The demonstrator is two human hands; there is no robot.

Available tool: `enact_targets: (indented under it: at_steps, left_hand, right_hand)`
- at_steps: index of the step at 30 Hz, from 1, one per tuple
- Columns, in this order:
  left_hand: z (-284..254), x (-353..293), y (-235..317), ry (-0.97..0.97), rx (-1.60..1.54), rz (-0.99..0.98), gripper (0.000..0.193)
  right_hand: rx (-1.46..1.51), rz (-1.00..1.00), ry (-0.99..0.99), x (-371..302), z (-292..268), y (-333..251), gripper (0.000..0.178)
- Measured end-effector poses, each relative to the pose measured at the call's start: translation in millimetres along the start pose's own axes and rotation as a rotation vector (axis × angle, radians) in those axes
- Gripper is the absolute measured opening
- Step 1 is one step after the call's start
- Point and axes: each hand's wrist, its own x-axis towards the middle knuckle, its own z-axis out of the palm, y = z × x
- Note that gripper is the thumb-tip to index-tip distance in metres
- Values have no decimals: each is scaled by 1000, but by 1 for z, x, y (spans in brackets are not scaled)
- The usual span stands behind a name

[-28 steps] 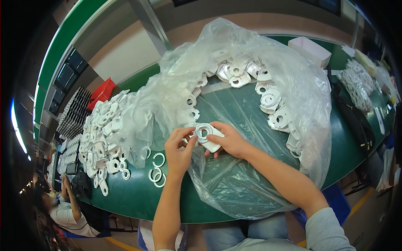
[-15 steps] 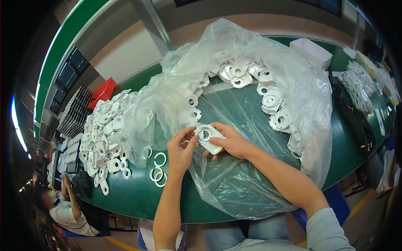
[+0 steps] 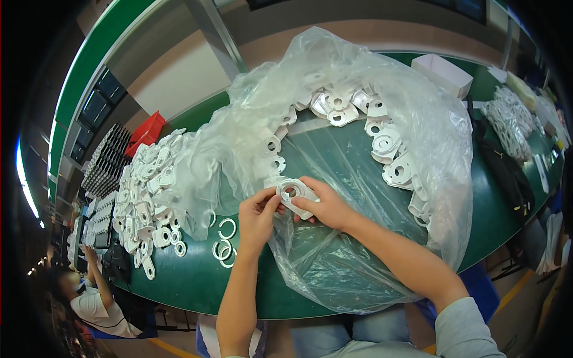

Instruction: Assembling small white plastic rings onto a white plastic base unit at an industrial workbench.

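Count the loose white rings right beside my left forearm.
3 clear: an upper ring and two overlapping lower rings. A fourth seems partly hidden by the plastic sheet; more may be.

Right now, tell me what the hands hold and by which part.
A white part: the right hand grips its right side, thumb on top. The left hand is at its left rim, grip unclear.
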Motion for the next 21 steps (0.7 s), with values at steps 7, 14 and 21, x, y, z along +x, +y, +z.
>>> enact_targets:
  at_steps: [7, 14, 21]
  left_hand:
    - [-2, -2, 2, -19, 9, -8, 18]
    - [7, -5, 18, 2, 158, 178, 18]
    - [1, -7, 16, -69, 240, 195, 14]
  right_hand:
    - [84, 33, 36, 0, 4, -2, 21]
    - [-21, -73, 69, 1, 8, 8, 27]
    - [4, -17, 20, -2, 9, 3, 29]
